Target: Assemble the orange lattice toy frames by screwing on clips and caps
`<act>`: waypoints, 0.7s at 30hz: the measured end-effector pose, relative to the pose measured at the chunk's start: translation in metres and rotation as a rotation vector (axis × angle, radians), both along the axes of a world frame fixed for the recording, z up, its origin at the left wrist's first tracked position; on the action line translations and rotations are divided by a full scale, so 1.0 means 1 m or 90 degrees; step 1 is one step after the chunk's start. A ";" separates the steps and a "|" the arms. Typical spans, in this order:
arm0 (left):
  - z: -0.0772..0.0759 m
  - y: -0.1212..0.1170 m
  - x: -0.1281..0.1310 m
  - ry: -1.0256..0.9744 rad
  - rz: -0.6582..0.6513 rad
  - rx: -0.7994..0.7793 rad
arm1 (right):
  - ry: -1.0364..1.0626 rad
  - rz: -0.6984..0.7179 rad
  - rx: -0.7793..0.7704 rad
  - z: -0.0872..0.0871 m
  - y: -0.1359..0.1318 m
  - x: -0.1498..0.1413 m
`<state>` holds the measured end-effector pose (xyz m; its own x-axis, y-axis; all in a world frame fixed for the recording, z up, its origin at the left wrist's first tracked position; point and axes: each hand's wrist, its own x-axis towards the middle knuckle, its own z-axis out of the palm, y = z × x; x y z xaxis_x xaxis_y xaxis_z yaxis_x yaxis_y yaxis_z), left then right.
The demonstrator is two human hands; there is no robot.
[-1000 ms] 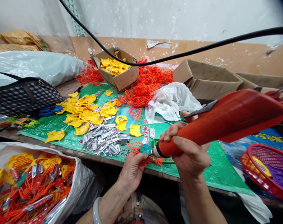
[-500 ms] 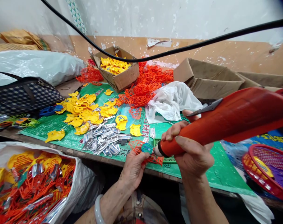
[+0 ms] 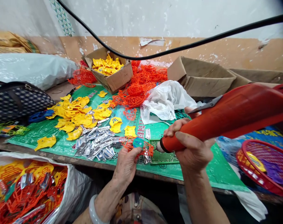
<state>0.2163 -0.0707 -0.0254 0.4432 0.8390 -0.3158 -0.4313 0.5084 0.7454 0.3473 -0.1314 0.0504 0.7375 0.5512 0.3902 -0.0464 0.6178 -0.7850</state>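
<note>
My left hand (image 3: 127,163) pinches an orange lattice plastic part (image 3: 148,148) with a teal piece (image 3: 138,142) on it, above the front edge of the table. Wrapped around a red electric screwdriver (image 3: 213,115), my right hand (image 3: 194,149) keeps the tool slanted, its pale nose down to the left. That nose is over a small green perforated tray (image 3: 164,155) and apart from the orange part. Silver strips (image 3: 101,143) lie in a heap left of my left hand, with yellow plastic parts (image 3: 78,112) piled behind them.
An open sack (image 3: 78,180) of orange and yellow parts stands front left. A cardboard box (image 3: 118,77) of yellow parts, orange lattice pieces (image 3: 143,81) and a white plastic bag (image 3: 164,99) sit farther back. At right is a red basket (image 3: 255,177). A black cable (image 3: 136,58) hangs across.
The screwdriver's nose has come away from the teal piece and is now over the green tray. My left hand has drawn the orange part leftward, and the view has shifted slightly.
</note>
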 end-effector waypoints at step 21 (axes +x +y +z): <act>0.004 0.027 0.038 -0.078 0.129 0.080 | 0.014 -0.138 -0.016 -0.010 0.042 -0.051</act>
